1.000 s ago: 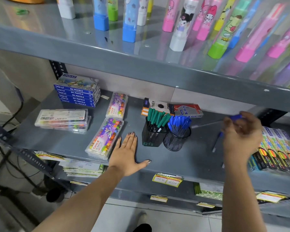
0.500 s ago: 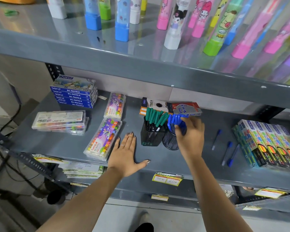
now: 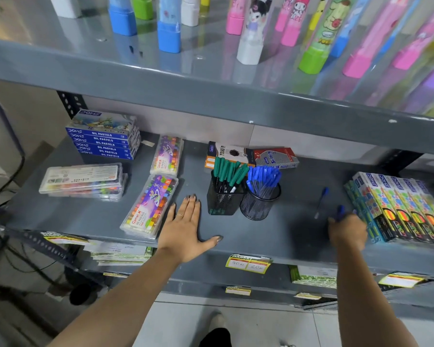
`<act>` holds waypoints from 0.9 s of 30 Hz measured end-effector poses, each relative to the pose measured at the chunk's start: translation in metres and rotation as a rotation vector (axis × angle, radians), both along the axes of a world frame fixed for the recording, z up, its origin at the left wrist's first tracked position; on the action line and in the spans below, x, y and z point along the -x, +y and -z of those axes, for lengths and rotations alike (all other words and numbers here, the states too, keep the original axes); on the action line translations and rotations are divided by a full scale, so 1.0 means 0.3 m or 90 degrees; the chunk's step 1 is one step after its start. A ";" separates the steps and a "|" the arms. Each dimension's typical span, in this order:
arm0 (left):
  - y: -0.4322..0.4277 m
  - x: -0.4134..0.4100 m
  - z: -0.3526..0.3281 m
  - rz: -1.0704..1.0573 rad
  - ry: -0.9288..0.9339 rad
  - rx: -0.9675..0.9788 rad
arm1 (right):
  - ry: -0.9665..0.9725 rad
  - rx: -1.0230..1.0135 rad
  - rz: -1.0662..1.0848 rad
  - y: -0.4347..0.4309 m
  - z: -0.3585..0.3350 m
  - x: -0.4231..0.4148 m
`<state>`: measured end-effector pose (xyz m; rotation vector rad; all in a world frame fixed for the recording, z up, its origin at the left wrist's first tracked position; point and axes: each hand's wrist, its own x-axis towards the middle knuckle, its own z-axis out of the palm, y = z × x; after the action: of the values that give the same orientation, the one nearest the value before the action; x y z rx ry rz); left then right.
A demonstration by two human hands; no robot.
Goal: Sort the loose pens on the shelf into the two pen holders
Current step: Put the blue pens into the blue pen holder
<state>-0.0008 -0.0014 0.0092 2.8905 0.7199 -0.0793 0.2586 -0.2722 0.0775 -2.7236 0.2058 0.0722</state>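
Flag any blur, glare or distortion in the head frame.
Head view: right hand motion-smeared over a blue pen; left hand sharp, flat on the shelf; glossy upper shelf mirrors the tubes; wide-angle bends edges and smears the right side.

Round holder (image 3: 259, 204) stands just right of the square holder (image 3: 223, 200); loose pen (image 3: 321, 202) lies farther right; boxes (image 3: 251, 156) lie behind.
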 end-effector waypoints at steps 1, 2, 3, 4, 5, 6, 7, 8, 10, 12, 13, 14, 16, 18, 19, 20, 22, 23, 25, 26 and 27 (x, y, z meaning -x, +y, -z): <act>0.000 0.000 -0.002 0.000 0.000 0.001 | 0.010 0.004 -0.004 0.003 0.004 -0.006; 0.001 0.000 -0.003 0.001 0.002 0.001 | 0.010 0.005 -0.006 0.009 0.000 -0.009; 0.001 0.000 -0.003 0.002 0.005 -0.002 | 0.006 -0.001 -0.003 0.010 -0.002 -0.014; 0.001 0.000 -0.002 0.002 0.006 -0.002 | -0.001 -0.009 0.008 0.010 -0.010 -0.017; 0.000 0.000 -0.002 0.002 0.006 0.000 | -0.007 -0.026 0.023 0.004 -0.021 -0.019; 0.001 0.001 -0.003 0.002 0.004 0.002 | -0.015 -0.061 0.038 0.003 -0.039 -0.012; 0.000 0.001 -0.002 0.001 0.003 0.004 | -0.030 -0.109 0.047 0.001 -0.059 -0.006; -0.001 0.002 -0.005 0.000 0.002 0.005 | -0.048 -0.169 0.047 0.004 -0.085 0.002; -0.002 0.002 -0.010 0.001 0.007 0.003 | -0.084 -0.324 0.022 0.021 -0.141 0.019; -0.001 0.001 -0.012 0.001 0.012 0.001 | -0.111 -0.437 -0.035 0.051 -0.189 0.032; 0.000 0.001 -0.011 0.000 0.013 0.001 | -0.131 -0.452 -0.070 0.068 -0.205 0.038; -0.001 -0.001 -0.010 -0.001 0.011 0.003 | -0.151 -0.464 -0.106 0.087 -0.225 0.049; -0.001 -0.002 -0.007 -0.004 0.009 0.004 | -0.176 -0.503 -0.172 0.144 -0.253 0.080; -0.003 -0.001 -0.006 -0.005 0.007 0.001 | -0.193 -0.532 -0.235 0.210 -0.269 0.116; -0.003 -0.001 -0.006 -0.004 0.010 0.000 | -0.203 -0.523 -0.259 0.245 -0.268 0.132; -0.003 0.000 -0.006 -0.004 0.011 -0.001 | -0.213 -0.495 -0.280 0.277 -0.265 0.151; -0.002 -0.001 -0.008 -0.004 0.011 -0.002 | -0.235 -0.427 -0.318 0.329 -0.245 0.180; -0.002 -0.001 -0.008 -0.003 0.011 -0.002 | -0.238 -0.395 -0.334 0.347 -0.228 0.191; -0.001 -0.001 -0.007 -0.002 0.006 0.001 | -0.234 -0.315 -0.357 0.369 -0.192 0.209; -0.002 0.000 -0.008 -0.002 0.003 0.003 | -0.233 -0.272 -0.370 0.372 -0.171 0.216; -0.002 0.001 -0.007 -0.002 0.001 0.003 | -0.239 -0.235 -0.385 0.373 -0.152 0.223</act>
<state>-0.0009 -0.0019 0.0113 2.8848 0.7230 -0.0825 0.1918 -0.1603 0.1231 -2.2811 -0.6698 -0.2101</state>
